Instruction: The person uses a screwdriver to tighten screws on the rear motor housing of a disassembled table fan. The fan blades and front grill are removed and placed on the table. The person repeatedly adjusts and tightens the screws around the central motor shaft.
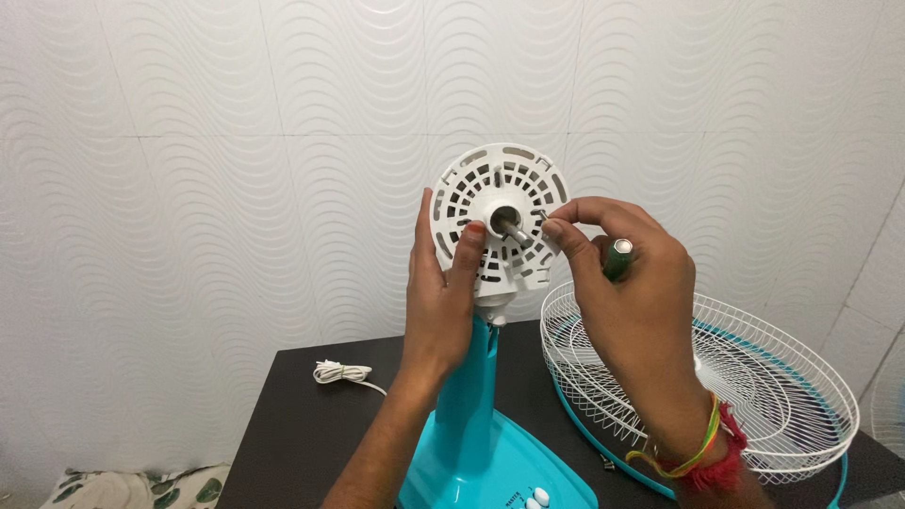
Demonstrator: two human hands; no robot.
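Observation:
A turquoise table fan body (476, 405) stands on a dark table (292, 424), its white slotted motor housing (500, 188) facing me with a metal shaft (517, 232) sticking out. My left hand (438, 283) grips the housing from the left, thumb on its face. My right hand (627, 283) pinches a small screw at the housing's front, just right of the shaft, and holds a green-handled screwdriver (617, 256) tucked in its palm. Coloured threads ring the right wrist.
A white wire fan guard (745, 386) with a turquoise rim lies flat on the table at the right. A coiled white power cord (341, 373) rests at the back left. A white wavy-tiled wall (217, 170) stands close behind. Leaf-patterned cloth (132, 488) lies at lower left.

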